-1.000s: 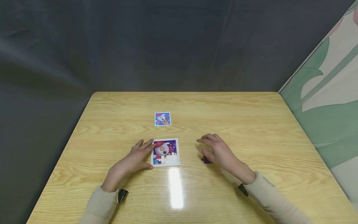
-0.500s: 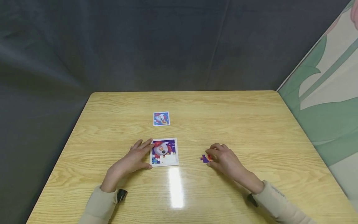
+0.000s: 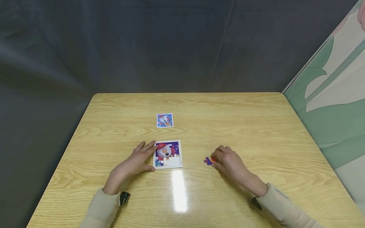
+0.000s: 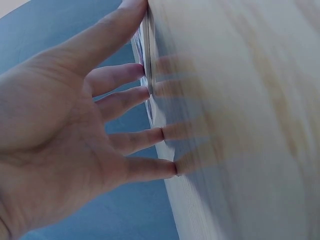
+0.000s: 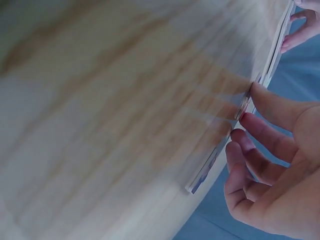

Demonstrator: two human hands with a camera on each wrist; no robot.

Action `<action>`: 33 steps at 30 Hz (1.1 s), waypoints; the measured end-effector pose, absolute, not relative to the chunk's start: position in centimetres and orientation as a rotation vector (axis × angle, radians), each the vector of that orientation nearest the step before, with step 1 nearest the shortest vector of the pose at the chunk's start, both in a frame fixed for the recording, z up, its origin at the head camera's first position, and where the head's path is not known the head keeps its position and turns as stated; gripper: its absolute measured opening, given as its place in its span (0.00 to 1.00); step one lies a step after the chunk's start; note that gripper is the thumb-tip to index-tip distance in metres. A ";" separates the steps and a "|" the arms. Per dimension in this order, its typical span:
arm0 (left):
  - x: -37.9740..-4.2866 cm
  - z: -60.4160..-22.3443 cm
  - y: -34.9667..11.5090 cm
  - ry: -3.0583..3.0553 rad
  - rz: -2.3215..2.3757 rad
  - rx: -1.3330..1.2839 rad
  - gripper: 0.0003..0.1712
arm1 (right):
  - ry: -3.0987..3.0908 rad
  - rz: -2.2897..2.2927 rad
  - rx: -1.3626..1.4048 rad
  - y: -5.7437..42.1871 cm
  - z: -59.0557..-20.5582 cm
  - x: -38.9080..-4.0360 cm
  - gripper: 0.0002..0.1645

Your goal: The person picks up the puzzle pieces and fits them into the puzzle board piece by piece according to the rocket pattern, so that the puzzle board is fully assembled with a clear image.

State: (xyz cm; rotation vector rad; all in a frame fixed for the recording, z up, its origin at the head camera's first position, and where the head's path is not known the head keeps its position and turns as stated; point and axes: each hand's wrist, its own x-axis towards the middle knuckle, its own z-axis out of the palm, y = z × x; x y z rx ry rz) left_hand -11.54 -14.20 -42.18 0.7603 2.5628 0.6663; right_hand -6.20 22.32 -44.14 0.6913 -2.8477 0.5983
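Note:
My left hand (image 3: pixel 135 162) rests at the left edge of a white-bordered jigsaw tray (image 3: pixel 181 155), fingers spread and fairly straight; the left wrist view shows the fingertips down at the tray and tabletop. The tray holds a partly filled picture of a white-and-red character, with a bare white area at its lower right. Right of the tray, my right hand (image 3: pixel 232 164) pinches a small purple and orange-red puzzle piece (image 3: pixel 208 161) between thumb and forefinger, low at the table. Another flat piece (image 5: pixel 202 177) lies under the curled fingers in the right wrist view, mostly hidden from the head view.
A small square picture card (image 3: pixel 165 120) of the same character lies behind the tray. The wood-grain table (image 3: pixel 256 126) ends at a dark curtain (image 3: pixel 171 47) at the back and left, and a leaf-patterned cloth (image 3: pixel 339 95) on the right.
My right hand has shifted slightly right and its thumb and forefinger have closed in on the purple and orange-red puzzle piece, which now shows more. My left hand stays at the tray.

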 end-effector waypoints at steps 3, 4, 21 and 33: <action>-11.5 -42.2 -14.2 2.563 0.668 0.763 0.46 | -2.834 0.566 0.705 22.3 -44.2 -6.2 0.16; -11.5 -42.2 -14.2 2.565 0.669 0.765 0.46 | -2.830 0.550 0.710 22.3 -44.2 -6.2 0.16; -11.5 -42.2 -14.2 2.565 0.673 0.761 0.48 | -2.710 0.546 0.792 21.8 -44.2 -6.5 0.13; -11.6 -42.2 -14.1 2.559 0.670 0.737 0.47 | -2.615 0.583 0.970 20.5 -44.3 -7.2 0.10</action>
